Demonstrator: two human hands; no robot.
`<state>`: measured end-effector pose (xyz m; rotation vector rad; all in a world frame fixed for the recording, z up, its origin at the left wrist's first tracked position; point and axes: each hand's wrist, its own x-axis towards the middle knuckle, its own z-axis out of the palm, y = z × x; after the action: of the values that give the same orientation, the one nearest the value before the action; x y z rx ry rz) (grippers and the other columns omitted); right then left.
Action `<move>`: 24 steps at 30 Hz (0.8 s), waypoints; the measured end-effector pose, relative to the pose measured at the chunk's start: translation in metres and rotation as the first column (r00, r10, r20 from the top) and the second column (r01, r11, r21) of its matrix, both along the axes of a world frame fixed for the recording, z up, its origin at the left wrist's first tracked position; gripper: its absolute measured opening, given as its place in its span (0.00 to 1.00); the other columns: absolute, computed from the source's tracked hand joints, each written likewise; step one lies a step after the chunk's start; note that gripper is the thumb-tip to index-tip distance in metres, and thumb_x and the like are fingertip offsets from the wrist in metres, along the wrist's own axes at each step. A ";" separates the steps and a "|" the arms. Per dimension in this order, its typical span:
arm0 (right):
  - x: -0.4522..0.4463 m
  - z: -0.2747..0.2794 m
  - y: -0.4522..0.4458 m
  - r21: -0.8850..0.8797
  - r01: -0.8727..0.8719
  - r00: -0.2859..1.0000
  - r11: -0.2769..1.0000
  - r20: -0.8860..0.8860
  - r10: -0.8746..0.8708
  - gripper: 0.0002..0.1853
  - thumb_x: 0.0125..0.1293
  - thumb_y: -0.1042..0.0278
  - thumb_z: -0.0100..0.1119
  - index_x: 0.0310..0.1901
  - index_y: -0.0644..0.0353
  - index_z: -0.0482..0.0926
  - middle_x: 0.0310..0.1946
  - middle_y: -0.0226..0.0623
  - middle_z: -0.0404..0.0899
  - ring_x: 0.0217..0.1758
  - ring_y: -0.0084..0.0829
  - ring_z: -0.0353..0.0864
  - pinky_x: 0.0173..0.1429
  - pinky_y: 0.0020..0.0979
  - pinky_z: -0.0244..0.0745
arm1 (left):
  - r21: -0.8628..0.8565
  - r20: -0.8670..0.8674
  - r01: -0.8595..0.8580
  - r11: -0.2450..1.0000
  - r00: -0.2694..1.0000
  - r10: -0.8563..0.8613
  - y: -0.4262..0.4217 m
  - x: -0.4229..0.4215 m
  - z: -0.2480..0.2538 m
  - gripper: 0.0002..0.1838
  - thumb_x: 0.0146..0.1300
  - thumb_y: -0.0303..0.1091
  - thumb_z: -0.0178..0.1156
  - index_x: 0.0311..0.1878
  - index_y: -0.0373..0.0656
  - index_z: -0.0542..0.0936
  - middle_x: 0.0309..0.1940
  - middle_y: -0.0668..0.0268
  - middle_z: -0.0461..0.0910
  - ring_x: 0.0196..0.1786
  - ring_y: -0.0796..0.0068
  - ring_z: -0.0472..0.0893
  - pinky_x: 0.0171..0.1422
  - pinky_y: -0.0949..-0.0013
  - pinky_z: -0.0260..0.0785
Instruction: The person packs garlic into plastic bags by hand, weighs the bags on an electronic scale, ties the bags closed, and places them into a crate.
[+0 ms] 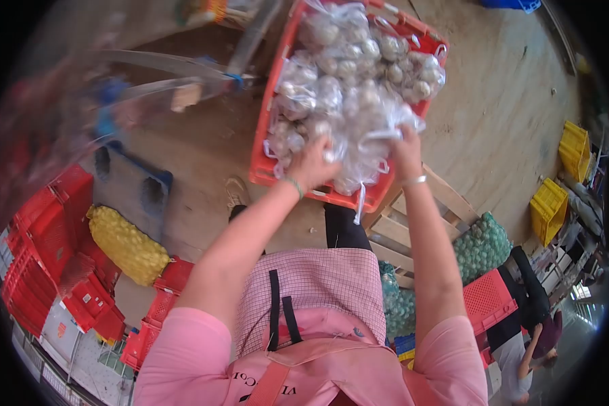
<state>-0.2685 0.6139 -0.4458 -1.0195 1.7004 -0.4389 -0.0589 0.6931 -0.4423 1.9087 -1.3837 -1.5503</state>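
A red plastic crate (262, 145) is heaped with clear plastic bags of whitish, round bulbs that look like garlic. At its near end, a bag of garlic (358, 145) lies between my hands, partly smeared by motion. My left hand (314, 164) curls its fingers round the left side of this bag. My right hand (406, 154) is closed on the bag's gathered white plastic at the right. Other knotted bags (345, 61) fill the crate behind my hands.
A wooden pallet (440, 196) stands right of the crate, near green net sacks (482, 249). Red crates (81, 271) and a yellow net sack (128, 245) are at left. Yellow crates (548, 211) lie at right. People (528, 345) are at lower right.
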 end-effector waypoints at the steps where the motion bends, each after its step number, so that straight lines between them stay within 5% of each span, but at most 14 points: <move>1: 0.011 0.024 0.016 0.070 0.042 0.998 0.997 0.046 -0.046 0.12 0.45 0.73 0.62 0.35 0.64 0.76 0.24 0.31 0.76 0.24 0.22 0.71 0.27 0.27 0.68 | 0.000 -0.039 -0.024 1.000 0.999 0.024 0.020 0.009 0.017 0.23 0.43 0.43 0.62 0.40 0.39 0.70 0.37 0.49 0.77 0.42 0.51 0.77 0.45 0.58 0.69; 4: 0.050 0.076 0.073 0.068 0.114 0.978 0.991 0.167 -0.124 0.09 0.46 0.76 0.58 0.33 0.65 0.78 0.22 0.27 0.73 0.22 0.19 0.69 0.25 0.24 0.65 | 0.100 0.010 -0.112 0.989 0.994 0.112 0.093 0.043 0.054 0.24 0.42 0.44 0.64 0.40 0.41 0.71 0.36 0.49 0.77 0.42 0.52 0.78 0.44 0.59 0.70; 5: 0.063 0.087 0.093 0.165 0.120 0.984 0.979 0.108 -0.139 0.08 0.46 0.76 0.57 0.32 0.63 0.79 0.21 0.27 0.73 0.20 0.19 0.68 0.22 0.24 0.63 | 0.292 -0.034 -0.202 0.935 0.975 0.221 0.116 0.057 0.073 0.24 0.42 0.45 0.65 0.39 0.41 0.71 0.35 0.51 0.77 0.40 0.53 0.78 0.43 0.60 0.70; 8: 0.118 0.131 0.152 0.274 -0.067 0.980 0.959 0.197 0.012 0.11 0.47 0.76 0.52 0.36 0.60 0.76 0.20 0.25 0.71 0.16 0.17 0.62 0.18 0.22 0.56 | 0.278 -0.070 -0.409 0.869 0.894 0.443 0.205 0.112 0.110 0.21 0.43 0.44 0.64 0.37 0.42 0.70 0.25 0.63 0.75 0.29 0.74 0.75 0.35 0.68 0.69; 10: 0.167 0.157 0.183 0.323 -0.162 0.970 0.932 0.223 0.091 0.13 0.46 0.80 0.55 0.36 0.58 0.78 0.22 0.25 0.73 0.16 0.17 0.64 0.17 0.22 0.58 | 0.262 -0.079 -0.593 0.761 0.773 0.630 0.256 0.152 0.142 0.22 0.44 0.42 0.66 0.39 0.41 0.72 0.26 0.65 0.76 0.27 0.77 0.74 0.32 0.71 0.68; 11: 0.196 0.161 0.201 0.307 -0.171 0.955 0.936 0.284 0.081 0.16 0.46 0.81 0.54 0.39 0.58 0.77 0.23 0.24 0.73 0.15 0.17 0.64 0.16 0.22 0.58 | 0.104 -0.104 -0.707 0.699 0.692 0.715 0.287 0.167 0.140 0.21 0.45 0.42 0.65 0.39 0.41 0.73 0.30 0.64 0.76 0.27 0.77 0.75 0.30 0.71 0.68; 13: 0.272 0.206 0.213 0.392 -0.268 0.934 0.880 0.331 0.136 0.15 0.47 0.81 0.55 0.39 0.60 0.76 0.22 0.27 0.73 0.15 0.18 0.66 0.14 0.23 0.57 | 0.321 -0.159 -0.877 0.359 0.324 0.933 0.313 0.218 0.195 0.18 0.49 0.41 0.64 0.40 0.42 0.73 0.32 0.64 0.76 0.27 0.76 0.75 0.26 0.71 0.68; 15: 0.357 0.226 0.229 0.275 -0.493 0.840 0.825 0.399 0.369 0.12 0.49 0.76 0.56 0.39 0.64 0.75 0.21 0.30 0.72 0.15 0.19 0.65 0.15 0.23 0.56 | 0.387 -0.209 -0.904 0.185 0.110 0.972 0.344 0.290 0.249 0.14 0.53 0.41 0.62 0.36 0.46 0.70 0.27 0.67 0.74 0.25 0.78 0.73 0.17 0.73 0.62; 17: 0.441 0.289 0.252 0.191 -0.579 0.727 0.793 0.560 0.396 0.14 0.50 0.72 0.56 0.40 0.63 0.76 0.24 0.30 0.75 0.17 0.19 0.68 0.16 0.21 0.58 | 0.244 -0.278 -0.970 0.006 -0.064 0.959 0.378 0.338 0.304 0.12 0.54 0.41 0.61 0.33 0.49 0.68 0.26 0.69 0.72 0.26 0.78 0.74 0.18 0.71 0.66; 18: 0.521 0.309 0.251 -0.062 -0.785 0.456 0.616 0.615 0.643 0.15 0.52 0.72 0.53 0.43 0.62 0.76 0.31 0.33 0.79 0.24 0.21 0.75 0.23 0.20 0.66 | 0.058 -0.356 -0.998 -0.010 -0.030 0.934 0.399 0.405 0.349 0.11 0.55 0.42 0.59 0.33 0.50 0.68 0.27 0.71 0.72 0.28 0.79 0.74 0.19 0.72 0.67; 20: 0.626 0.424 0.282 -0.303 -0.736 0.184 0.605 0.771 0.610 0.15 0.54 0.74 0.50 0.44 0.62 0.78 0.36 0.31 0.79 0.38 0.24 0.77 0.39 0.24 0.71 | -0.109 -0.382 -0.985 -0.131 -0.080 0.921 0.425 0.487 0.426 0.11 0.55 0.43 0.57 0.36 0.50 0.69 0.30 0.71 0.72 0.30 0.77 0.75 0.24 0.71 0.70; 22: 0.719 0.472 0.295 -0.500 -0.787 0.014 0.361 0.571 0.821 0.12 0.54 0.69 0.53 0.39 0.64 0.77 0.34 0.37 0.79 0.35 0.23 0.77 0.35 0.24 0.71 | -0.412 -0.484 -0.868 -0.277 -0.050 0.874 0.440 0.566 0.491 0.13 0.54 0.41 0.60 0.39 0.49 0.69 0.32 0.69 0.74 0.30 0.77 0.76 0.25 0.72 0.71; 23: 0.758 0.492 0.306 -0.591 -0.729 -0.027 0.345 0.528 0.849 0.17 0.53 0.66 0.57 0.43 0.66 0.74 0.32 0.40 0.79 0.35 0.25 0.78 0.36 0.25 0.72 | -0.476 -0.443 -0.823 -0.308 -0.078 0.893 0.444 0.593 0.523 0.17 0.57 0.44 0.58 0.46 0.48 0.68 0.36 0.68 0.74 0.33 0.77 0.76 0.28 0.73 0.70; 24: 0.782 0.513 0.326 -0.666 -0.569 -0.075 0.482 0.626 0.776 0.27 0.52 0.64 0.63 0.52 0.69 0.67 0.38 0.46 0.77 0.37 0.28 0.78 0.39 0.27 0.74 | -0.543 -0.437 -0.781 -0.307 -0.049 0.898 0.448 0.614 0.551 0.23 0.57 0.42 0.60 0.50 0.45 0.64 0.39 0.65 0.73 0.35 0.74 0.76 0.32 0.71 0.71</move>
<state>0.5139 0.9395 0.0675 -1.2826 -0.0756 -0.3397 0.5553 1.1409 0.1086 1.6153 -0.0308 0.0659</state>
